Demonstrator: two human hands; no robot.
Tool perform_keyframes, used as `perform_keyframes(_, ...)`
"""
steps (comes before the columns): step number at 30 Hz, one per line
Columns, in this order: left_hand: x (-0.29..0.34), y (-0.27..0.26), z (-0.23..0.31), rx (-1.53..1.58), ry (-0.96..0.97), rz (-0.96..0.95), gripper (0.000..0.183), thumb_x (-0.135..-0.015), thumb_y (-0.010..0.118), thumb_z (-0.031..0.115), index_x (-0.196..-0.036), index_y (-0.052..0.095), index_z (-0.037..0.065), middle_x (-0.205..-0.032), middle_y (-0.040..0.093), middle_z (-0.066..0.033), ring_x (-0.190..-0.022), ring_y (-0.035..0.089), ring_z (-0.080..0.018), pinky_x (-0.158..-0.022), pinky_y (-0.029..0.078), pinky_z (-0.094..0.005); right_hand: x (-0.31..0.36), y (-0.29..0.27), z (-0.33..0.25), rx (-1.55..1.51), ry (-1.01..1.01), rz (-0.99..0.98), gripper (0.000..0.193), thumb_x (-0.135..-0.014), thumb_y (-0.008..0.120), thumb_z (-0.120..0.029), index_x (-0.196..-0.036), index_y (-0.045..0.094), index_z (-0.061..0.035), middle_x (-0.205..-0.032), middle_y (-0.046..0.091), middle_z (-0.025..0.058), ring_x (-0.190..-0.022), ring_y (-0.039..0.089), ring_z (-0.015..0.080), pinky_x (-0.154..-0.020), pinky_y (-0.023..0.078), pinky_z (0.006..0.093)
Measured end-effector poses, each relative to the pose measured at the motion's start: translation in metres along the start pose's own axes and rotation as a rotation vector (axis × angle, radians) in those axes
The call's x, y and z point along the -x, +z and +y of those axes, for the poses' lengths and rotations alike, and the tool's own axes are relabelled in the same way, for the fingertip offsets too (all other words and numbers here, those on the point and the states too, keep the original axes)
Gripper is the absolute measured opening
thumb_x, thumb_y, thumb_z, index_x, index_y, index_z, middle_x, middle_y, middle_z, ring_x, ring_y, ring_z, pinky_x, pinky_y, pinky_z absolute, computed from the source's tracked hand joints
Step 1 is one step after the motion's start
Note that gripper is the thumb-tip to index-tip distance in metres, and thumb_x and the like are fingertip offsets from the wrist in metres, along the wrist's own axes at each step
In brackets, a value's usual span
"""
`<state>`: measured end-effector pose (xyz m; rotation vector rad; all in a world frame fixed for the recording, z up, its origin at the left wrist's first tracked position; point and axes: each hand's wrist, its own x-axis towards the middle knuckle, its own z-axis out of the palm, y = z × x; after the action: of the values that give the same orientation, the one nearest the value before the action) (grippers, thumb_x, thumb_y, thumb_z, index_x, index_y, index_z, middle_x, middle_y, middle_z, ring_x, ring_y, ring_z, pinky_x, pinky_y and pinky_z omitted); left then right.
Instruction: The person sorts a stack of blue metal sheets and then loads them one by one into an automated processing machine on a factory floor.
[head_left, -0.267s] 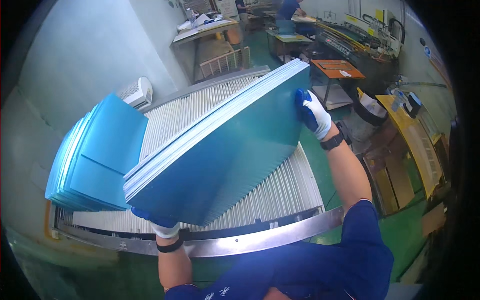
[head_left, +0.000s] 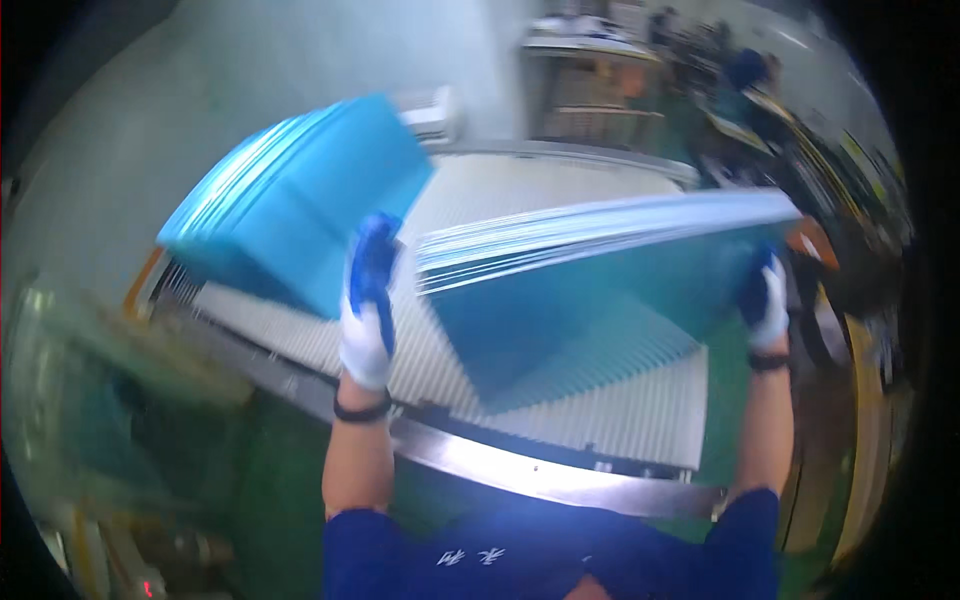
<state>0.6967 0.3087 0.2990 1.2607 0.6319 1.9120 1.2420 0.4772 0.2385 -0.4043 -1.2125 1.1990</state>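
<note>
A thick stack of blue-green sheets (head_left: pixel 570 310) stands on edge, tilted, on the ribbed white bed of the table (head_left: pixel 640 420). At its right end, my right hand (head_left: pixel 765 300), in a white glove with blue coating, grips the stack; motion blurs the fingers. My left hand (head_left: pixel 370 300), gloved the same way, is raised just off the stack's left end. Its fingers point up, stretched out, with nothing in them. Just behind my left hand, a second stack of brighter blue sheets (head_left: pixel 300 200) leans at the table's left side.
A curved metal rail (head_left: pixel 520 475) runs along the table's near edge. Against the wall sits a white box-shaped unit (head_left: pixel 428 115). A cluttered workbench (head_left: pixel 590 45) stands at the back. Another person (head_left: pixel 748 70) is at the far right, blurred.
My left hand has let go of the stack's lower left corner and risen beside it. The stack has come down toward the bed, its top edge flatter. My view has swung left.
</note>
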Motion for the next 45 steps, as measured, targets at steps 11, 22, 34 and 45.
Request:
perform_keyframes(11, -0.091, -0.317, 0.062, -0.872, 0.178, 1.041, 0.083, -0.088, 0.072, 0.025, -0.151, 0.023, 0.002, -0.142, 0.045, -0.0161, -0.126, 0.050, -0.0283, -0.106, 0.040, -0.0393, -0.024, -0.011, 0.008, 0.019, 0.140, -0.056, 0.044, -0.106, 0.038, -0.038, -0.135, 0.049, -0.0063, -0.123, 0.055, 0.0045, -0.111, 0.051, 0.0188, -0.101, 0.040, 0.0343)
perform_keyframes(22, -0.125, -0.242, 0.026, -0.776, 0.133, 0.745, 0.072, -0.089, 0.070, 0.018, -0.147, 0.031, -0.001, -0.141, 0.048, -0.0164, -0.123, 0.050, -0.0281, -0.108, 0.039, -0.0423, 0.011, -0.012, 0.004, -0.129, 0.045, 0.300, 0.044, -0.098, 0.053, -0.021, -0.139, 0.049, -0.0062, -0.128, 0.059, 0.0043, -0.114, 0.055, 0.0179, -0.102, 0.042, 0.0328)
perform_keyframes(34, -0.218, -0.239, -0.029, -0.690, -0.027, 0.824, 0.040, -0.090, 0.067, 0.015, -0.124, 0.059, -0.004, -0.115, 0.066, -0.0134, -0.096, 0.066, -0.0242, -0.084, 0.054, -0.0350, 0.001, 0.064, -0.017, -0.014, 0.029, -0.014, 0.033, -0.099, 0.057, -0.034, -0.118, 0.059, -0.0069, -0.105, 0.064, 0.0017, -0.094, 0.060, 0.0131, -0.086, 0.049, 0.0292)
perform_keyframes(45, -0.147, -0.095, 0.049, -0.562, 0.085, 0.619, 0.031, -0.093, 0.066, 0.019, -0.112, 0.064, -0.006, -0.098, 0.069, -0.0108, -0.081, 0.066, -0.0201, -0.073, 0.055, -0.0313, -0.004, 0.049, -0.008, -0.012, 0.001, 0.000, 0.035, -0.096, 0.060, -0.030, -0.122, 0.057, -0.0056, -0.110, 0.061, 0.0005, -0.099, 0.057, 0.0118, -0.090, 0.047, 0.0283)
